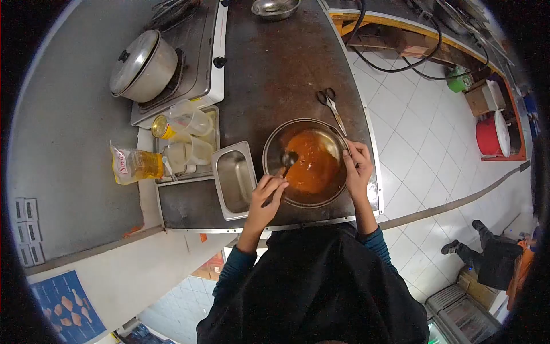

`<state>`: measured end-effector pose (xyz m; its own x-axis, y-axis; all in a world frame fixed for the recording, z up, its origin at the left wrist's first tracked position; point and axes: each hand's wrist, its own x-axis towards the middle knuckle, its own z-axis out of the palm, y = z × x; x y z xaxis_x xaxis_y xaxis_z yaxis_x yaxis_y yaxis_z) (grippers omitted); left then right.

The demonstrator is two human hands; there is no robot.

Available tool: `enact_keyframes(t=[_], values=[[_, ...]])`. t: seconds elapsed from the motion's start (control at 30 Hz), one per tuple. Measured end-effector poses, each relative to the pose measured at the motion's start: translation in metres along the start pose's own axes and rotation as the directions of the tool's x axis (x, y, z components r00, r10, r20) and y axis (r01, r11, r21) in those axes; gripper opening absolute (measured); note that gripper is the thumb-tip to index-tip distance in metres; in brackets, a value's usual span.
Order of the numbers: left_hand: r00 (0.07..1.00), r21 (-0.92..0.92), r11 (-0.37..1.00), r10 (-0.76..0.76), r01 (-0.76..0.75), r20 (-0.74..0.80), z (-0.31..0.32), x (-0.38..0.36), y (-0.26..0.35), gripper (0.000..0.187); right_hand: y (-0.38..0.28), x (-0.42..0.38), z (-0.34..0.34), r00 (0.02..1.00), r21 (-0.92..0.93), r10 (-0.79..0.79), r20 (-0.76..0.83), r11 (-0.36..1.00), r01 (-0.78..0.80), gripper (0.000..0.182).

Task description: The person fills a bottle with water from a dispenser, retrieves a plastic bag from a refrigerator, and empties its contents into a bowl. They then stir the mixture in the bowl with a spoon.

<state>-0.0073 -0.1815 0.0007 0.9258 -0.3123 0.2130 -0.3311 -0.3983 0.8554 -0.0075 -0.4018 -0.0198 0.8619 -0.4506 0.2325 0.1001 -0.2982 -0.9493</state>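
A round metal bowl (276, 131) stands on the dark worktop, with an orange-red sauce (312, 166) inside. My left hand (268, 198) is closed round the handle of a spoon (290, 159), whose dark head rests at the left part of the sauce. My right hand (358, 166) grips the bowl's right rim, thumb toward the inside. Just left of the bowl is an empty rectangular metal pan (235, 180). Black-handled scissors (331, 108) lie behind the bowl.
A tray (215, 137) holds plastic containers (192, 119) and a yellow-lidded jar (162, 127). Beside it lies an oil pouch (137, 164). A lidded pot (146, 66) sits on a stove (197, 86). Another metal bowl (275, 8) stands at the far end. A person (492, 258) is at lower right.
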Motion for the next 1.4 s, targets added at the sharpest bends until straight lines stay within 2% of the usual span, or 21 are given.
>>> enact_keyframes(t=[0.1, 0.17, 0.27, 0.3, 0.4, 0.57, 0.67, 0.73, 0.8, 0.83, 0.93, 0.97, 1.07, 1.1, 1.23, 1.33, 1.4], values=[[0.991, 0.067, 0.99, -0.123, 0.126, -0.053, 0.005, -0.015, 0.0, 0.005, 0.002, -0.002, 0.001, 1.0, 0.021, 0.019, -0.021, 1.0, -0.019, 0.024], [0.98, 0.08, 0.978, -0.186, 0.192, -0.071, 0.012, -0.023, 0.001, 0.011, 0.004, -0.004, 0.003, 1.0, 0.019, -0.009, -0.026, 1.0, 0.009, 0.024], [0.946, -0.339, 0.909, -0.299, 0.242, -0.126, 0.037, -0.026, -0.003, 0.018, 0.002, -0.006, 0.004, 0.999, 0.015, -0.02, -0.03, 1.0, 0.02, 0.024], [0.932, -0.408, 0.865, -0.353, 0.291, -0.082, 0.043, -0.025, -0.004, 0.021, 0.0, -0.007, 0.004, 0.999, 0.014, -0.019, -0.03, 1.0, 0.02, 0.024], [0.899, -0.509, 0.783, -0.437, 0.359, -0.038, 0.053, -0.007, 0.007, 0.019, 0.001, -0.007, 0.005, 0.999, 0.008, -0.026, -0.029, 1.0, 0.026, 0.024], [0.904, -0.64, 0.741, -0.393, 0.203, -0.169, 0.066, 0.028, -0.001, 0.02, -0.003, -0.007, 0.005, 1.0, 0.043, 0.003, -0.027, 0.999, -0.002, 0.024], [0.927, -0.449, 0.885, -0.265, 0.124, -0.266, 0.056, 0.041, -0.01, 0.019, -0.003, -0.005, 0.004, 1.0, 0.036, -0.005, -0.03, 0.999, 0.007, 0.024], [0.961, -0.148, 0.986, -0.108, 0.071, -0.255, 0.04, 0.041, -0.015, 0.013, 0.0, -0.003, 0.003, 0.999, 0.019, -0.02, -0.034, 1.0, 0.021, 0.024], [0.983, 0.11, 0.994, 0.048, -0.029, -0.178, 0.023, 0.033, -0.001, 0.01, 0.001, -0.003, 0.003, 0.999, 0.007, -0.022, -0.036, 1.0, 0.022, 0.024], [0.987, 0.079, 0.996, 0.057, -0.046, -0.148, 0.021, 0.027, 0.002, 0.008, 0.001, -0.002, 0.003, 0.999, 0.011, -0.014, -0.031, 1.0, 0.015, 0.024], [0.996, 0.158, 0.987, 0.052, -0.041, -0.066, 0.018, 0.003, 0.009, 0.007, -0.001, -0.002, 0.004, 1.0, 0.021, 0.001, -0.023, 1.0, -0.001, 0.024], [0.998, 0.137, 0.989, -0.051, 0.053, -0.022, 0.018, -0.004, 0.015, 0.008, -0.002, -0.002, 0.004, 1.0, 0.024, -0.001, -0.023, 1.0, 0.001, 0.024], [0.987, 0.066, 0.985, -0.163, 0.162, 0.004, 0.027, -0.012, 0.029, 0.01, -0.002, -0.002, 0.004, 1.0, 0.025, 0.014, -0.026, 1.0, -0.014, 0.024], [0.992, 0.026, 0.992, -0.123, 0.124, -0.026, 0.032, -0.01, 0.028, 0.013, -0.001, -0.001, 0.004, 0.999, 0.024, 0.022, -0.026, 0.999, -0.021, 0.024], [0.976, -0.25, 0.955, -0.191, 0.161, -0.104, 0.059, 0.003, 0.012, 0.018, -0.002, -0.001, 0.004, 0.999, 0.026, 0.038, -0.037, 0.999, -0.037, 0.024], [0.977, -0.214, 0.974, -0.117, 0.078, -0.176, 0.066, 0.025, 0.01, 0.018, 0.001, 0.0, 0.005, 0.999, 0.047, 0.025, -0.048, 0.999, -0.023, 0.024], [0.972, -0.111, 0.994, -0.013, -0.013, -0.234, 0.061, 0.036, 0.006, 0.014, 0.005, 0.001, 0.005, 0.998, 0.059, 0.022, -0.051, 0.998, -0.019, 0.023]])
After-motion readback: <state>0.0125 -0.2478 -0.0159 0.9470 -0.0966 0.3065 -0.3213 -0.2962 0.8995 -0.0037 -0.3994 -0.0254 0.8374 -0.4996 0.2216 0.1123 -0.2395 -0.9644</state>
